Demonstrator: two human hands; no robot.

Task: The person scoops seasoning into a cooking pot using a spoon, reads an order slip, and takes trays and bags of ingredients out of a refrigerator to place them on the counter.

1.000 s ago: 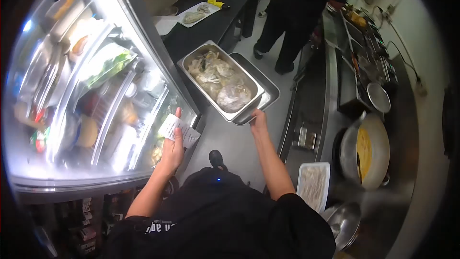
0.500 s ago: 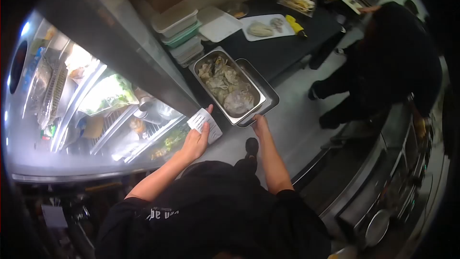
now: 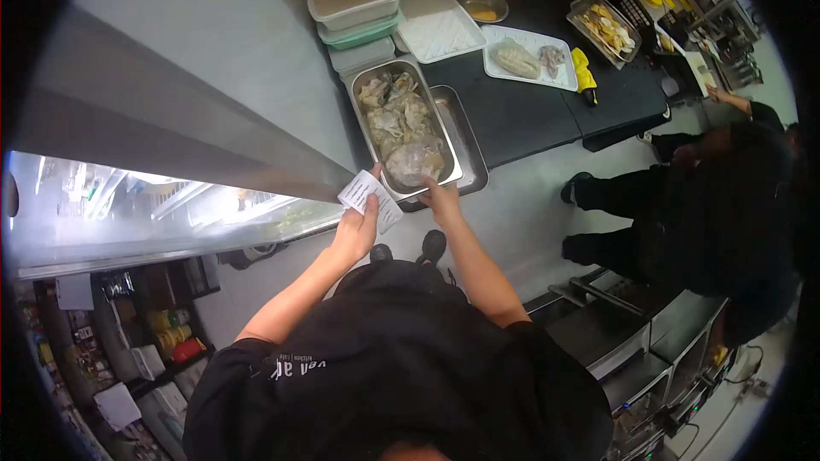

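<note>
My left hand [image 3: 354,232] pinches a printed white paper slip [image 3: 373,197] beside the near left corner of a deep steel pan [image 3: 365,115]. Pale, wet-looking pieces of food [image 3: 403,124] fill the pan; I cannot tell their exact kind. With my right hand [image 3: 442,202] I grip the pan's near end, thumb at the rim and the other fingers mostly hidden. The pan lies partly over a shallower steel tray [image 3: 475,149] at the dark counter's [image 3: 534,124] left end.
Stacked lidded tubs [image 3: 354,0] and a white tray [image 3: 437,26] stand behind the pan. Farther along are a tray with pale food [image 3: 517,58] and a yellow-and-black object [image 3: 582,77]. The lit fridge [image 3: 162,205] is at left; another person [image 3: 717,213] stands at right.
My view has turned, so less of the fridge interior shows and more of the counter. My right hand stays on the pan, and my left still holds the paper slip.
</note>
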